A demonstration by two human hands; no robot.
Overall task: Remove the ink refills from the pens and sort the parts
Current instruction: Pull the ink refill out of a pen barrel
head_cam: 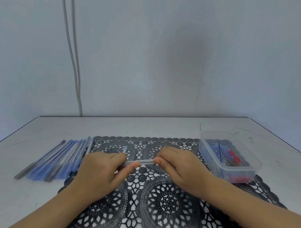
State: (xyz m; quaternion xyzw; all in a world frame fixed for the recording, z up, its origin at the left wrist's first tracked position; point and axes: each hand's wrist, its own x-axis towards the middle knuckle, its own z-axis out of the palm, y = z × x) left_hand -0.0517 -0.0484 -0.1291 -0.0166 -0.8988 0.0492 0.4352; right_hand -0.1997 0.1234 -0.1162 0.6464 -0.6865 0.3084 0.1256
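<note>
**Both hands on one clear pen, over the mat**

While both hands grip it, a clear pen [140,161] lies level between them, just above the black lace mat [167,202]. Left hand [101,169]: thumb and fingers pinched shut on the pen's left end. Right hand [179,168]: fingertips closed on its right end. Frame is motion-blurred; whether the refill is still inside cannot be told. Left of the mat, a row of blue and grey pens [54,160] lies side by side on the white table [2,192]. At right, a clear plastic tub [228,168] sits on the mat's far corner, holding red and blue parts [234,158].
</note>
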